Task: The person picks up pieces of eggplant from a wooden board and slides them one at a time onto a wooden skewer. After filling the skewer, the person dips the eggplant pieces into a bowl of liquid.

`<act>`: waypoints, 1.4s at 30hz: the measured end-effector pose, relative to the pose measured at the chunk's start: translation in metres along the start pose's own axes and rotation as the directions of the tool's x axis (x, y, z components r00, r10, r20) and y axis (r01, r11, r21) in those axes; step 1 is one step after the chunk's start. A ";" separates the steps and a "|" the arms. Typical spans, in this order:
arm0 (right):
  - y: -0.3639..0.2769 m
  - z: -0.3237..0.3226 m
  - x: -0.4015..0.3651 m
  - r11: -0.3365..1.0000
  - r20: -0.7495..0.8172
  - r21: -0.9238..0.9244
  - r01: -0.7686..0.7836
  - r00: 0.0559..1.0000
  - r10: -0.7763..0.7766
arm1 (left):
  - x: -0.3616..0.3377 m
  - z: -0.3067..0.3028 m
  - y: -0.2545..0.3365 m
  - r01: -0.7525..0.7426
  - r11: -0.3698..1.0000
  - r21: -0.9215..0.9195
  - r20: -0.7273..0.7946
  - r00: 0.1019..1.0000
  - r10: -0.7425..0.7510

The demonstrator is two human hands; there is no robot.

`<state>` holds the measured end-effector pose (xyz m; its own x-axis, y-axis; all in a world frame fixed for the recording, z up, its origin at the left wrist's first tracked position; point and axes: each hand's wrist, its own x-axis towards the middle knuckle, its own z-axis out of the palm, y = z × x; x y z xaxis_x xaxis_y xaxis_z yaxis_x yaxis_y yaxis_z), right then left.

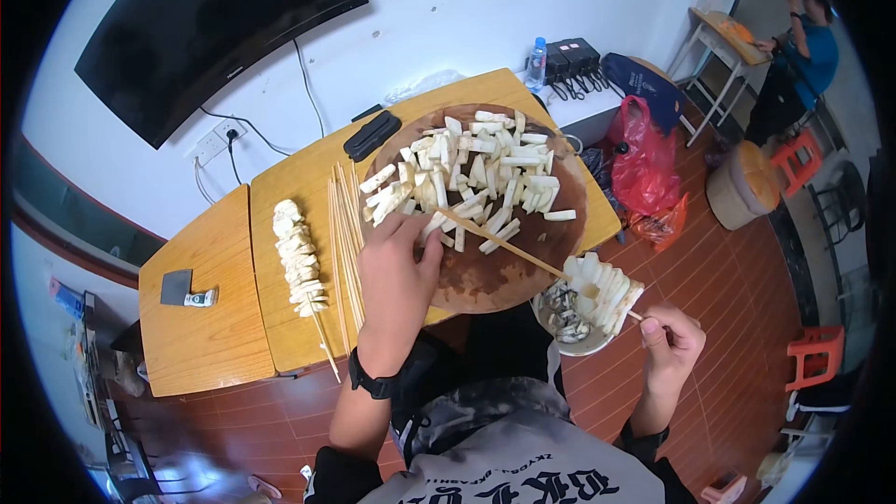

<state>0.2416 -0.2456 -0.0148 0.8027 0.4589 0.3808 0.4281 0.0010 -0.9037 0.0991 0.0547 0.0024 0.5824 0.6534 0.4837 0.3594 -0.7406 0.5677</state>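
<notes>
My right hand (672,343) pinches the lower end of a bamboo skewer (509,247). Pale vegetable pieces (611,294) are packed along the skewer near that hand, and its bare length points left over a round brown board (467,289). A pile of cut white vegetable strips (481,159) covers much of the board. My left hand (401,266) is at the pile's near-left edge, close to the skewer's tip, its thumb and fingers closed around a pale strip (457,213); the fingertips are partly hidden.
A loaded skewer (299,257) and several bare skewers (345,252) lie left of the board on the yellow table (266,317). A bowl (583,347) sits below the right-hand skewer. Red bags (644,163) and a bucket (737,196) stand on the floor. A person (812,51) sits far right.
</notes>
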 end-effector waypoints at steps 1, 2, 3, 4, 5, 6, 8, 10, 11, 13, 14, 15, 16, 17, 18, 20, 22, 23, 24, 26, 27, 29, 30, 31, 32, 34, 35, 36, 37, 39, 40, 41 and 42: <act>0.001 -0.001 0.000 1.000 0.007 0.003 -0.003 1.000 0.003 | 0.000 -0.003 0.002 0.041 0.997 -0.065 0.003 0.999 -0.041; 0.001 -0.002 0.001 1.000 0.015 0.008 -0.006 1.000 0.006 | -0.001 -0.007 0.002 0.083 0.988 -0.129 0.009 0.997 -0.083; 0.001 -0.004 0.002 1.000 0.041 -0.016 -0.014 0.999 0.014 | -0.004 -0.009 -0.002 0.167 0.946 -0.277 0.028 0.986 -0.166; -0.001 -0.007 0.003 0.999 0.067 -0.039 -0.021 0.997 0.023 | -0.006 -0.012 -0.005 0.247 0.876 -0.415 0.059 0.968 -0.245; -0.002 -0.008 0.004 0.998 0.095 -0.062 -0.028 0.995 0.034 | -0.007 -0.016 -0.008 0.320 0.778 -0.540 0.102 0.943 -0.317; -0.001 -0.009 0.004 0.997 0.118 -0.067 -0.024 0.992 0.032 | -0.010 -0.026 -0.011 0.472 0.599 -0.646 0.277 0.877 -0.392; 0.000 -0.008 0.005 0.997 0.170 -0.077 -0.015 0.985 0.028 | -0.012 -0.038 -0.012 0.518 0.395 -0.759 0.366 0.840 -0.399; 0.000 -0.005 0.006 0.997 0.194 -0.073 -0.022 0.980 0.036 | -0.019 -0.047 -0.016 0.529 0.246 -0.812 0.426 0.825 -0.371; 0.001 -0.003 0.007 0.997 0.205 -0.071 -0.025 0.978 0.039 | -0.022 -0.049 -0.017 0.524 0.238 -0.818 0.419 0.826 -0.378; 0.000 0.001 0.008 0.997 0.208 -0.068 -0.025 0.977 0.038 | -0.027 -0.053 -0.019 0.512 0.219 -0.830 0.406 0.826 -0.391; 0.000 0.002 0.008 0.997 0.209 -0.068 -0.024 0.977 0.038 | -0.030 -0.054 -0.021 0.508 0.215 -0.834 0.402 0.827 -0.392; 0.000 0.004 0.008 0.998 0.211 -0.063 -0.019 0.977 0.032 | -0.033 -0.055 -0.024 0.503 0.211 -0.838 0.399 0.829 -0.391; -0.001 0.005 0.009 0.998 0.213 -0.059 -0.012 0.977 0.024 | -0.034 -0.055 -0.026 0.497 0.207 -0.843 0.395 0.832 -0.390; -0.001 0.006 0.010 0.998 0.216 -0.056 -0.005 0.976 0.017 | -0.035 -0.055 -0.026 0.487 0.214 -0.846 0.383 0.837 -0.392; -0.001 0.007 0.010 0.999 0.219 -0.052 -0.001 0.976 0.012 | -0.036 -0.055 -0.025 0.478 0.222 -0.850 0.371 0.841 -0.394; 0.000 0.007 0.009 0.999 0.224 -0.046 0.007 0.975 0.003 | -0.037 -0.055 -0.025 0.467 0.231 -0.854 0.357 0.848 -0.392; 0.000 0.008 0.009 0.998 0.227 -0.053 0.021 0.974 -0.009 | -0.038 -0.053 -0.026 0.461 0.234 -0.856 0.354 0.853 -0.385; 0.000 0.008 0.009 0.998 0.228 -0.057 0.029 0.974 -0.015 | -0.039 -0.053 -0.025 0.457 0.244 -0.855 0.349 0.856 -0.382; -0.001 0.008 0.010 0.998 0.232 -0.062 0.028 0.973 -0.013 | -0.040 -0.052 -0.024 0.453 0.254 -0.855 0.342 0.859 -0.381; -0.002 0.008 0.010 0.997 0.241 -0.071 0.027 0.970 -0.010 | -0.039 -0.052 -0.022 0.445 0.267 -0.855 0.332 0.864 -0.379; -0.003 0.008 0.010 0.997 0.237 -0.074 0.028 0.971 -0.009 | -0.039 -0.053 -0.020 0.441 0.269 -0.856 0.328 0.866 -0.378; -0.003 0.008 0.009 0.996 0.229 -0.082 0.028 0.973 -0.008 | -0.038 -0.054 -0.017 0.441 0.289 -0.850 0.321 0.868 -0.379; -0.004 0.008 0.010 0.996 0.229 -0.086 0.029 0.973 -0.009 | -0.038 -0.055 -0.016 0.444 0.306 -0.842 0.319 0.868 -0.381; -0.004 0.008 0.010 0.996 0.227 -0.088 0.030 0.974 -0.009 | -0.037 -0.055 -0.015 0.447 0.324 -0.834 0.317 0.868 -0.382; -0.004 0.008 0.009 0.995 0.227 -0.091 0.030 0.974 -0.009 | -0.037 -0.056 -0.015 0.450 0.295 -0.843 0.323 0.862 -0.390; -0.005 0.009 0.010 0.994 0.229 -0.100 0.034 0.973 -0.010 | -0.037 -0.057 -0.015 0.453 0.234 -0.860 0.337 0.850 -0.405; -0.005 0.009 0.010 0.994 0.230 -0.104 0.036 0.973 -0.011 | -0.038 -0.057 -0.015 0.449 0.258 -0.855 0.326 0.854 -0.406; -0.005 0.009 0.010 0.994 0.231 -0.104 0.036 0.973 -0.011 | -0.038 -0.057 -0.016 0.445 0.282 -0.850 0.314 0.858 -0.407; -0.005 0.009 0.010 0.994 0.233 -0.104 0.035 0.972 -0.010 | -0.039 -0.057 -0.017 0.441 0.306 -0.844 0.303 0.862 -0.408; -0.006 0.010 0.010 0.994 0.234 -0.101 0.033 0.972 -0.009 | -0.042 -0.055 -0.019 0.409 0.348 -0.843 0.259 0.877 -0.404; -0.006 0.010 0.010 0.995 0.233 -0.099 0.033 0.972 -0.009 | -0.043 -0.055 -0.020 0.393 0.369 -0.842 0.237 0.885 -0.401; -0.006 0.010 0.010 0.995 0.232 -0.096 0.032 0.973 -0.009 | -0.042 -0.055 -0.019 0.390 0.383 -0.837 0.228 0.886 -0.404; -0.006 0.010 0.010 0.995 0.234 -0.096 0.032 0.972 -0.009 | -0.042 -0.055 -0.018 0.388 0.397 -0.832 0.219 0.887 -0.407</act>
<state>0.2429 -0.2318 -0.0078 0.6798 0.6537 0.3324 0.4915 -0.0697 -0.8681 0.0283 0.0491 0.0082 0.5297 0.8466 0.0519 -0.2379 0.0896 0.9671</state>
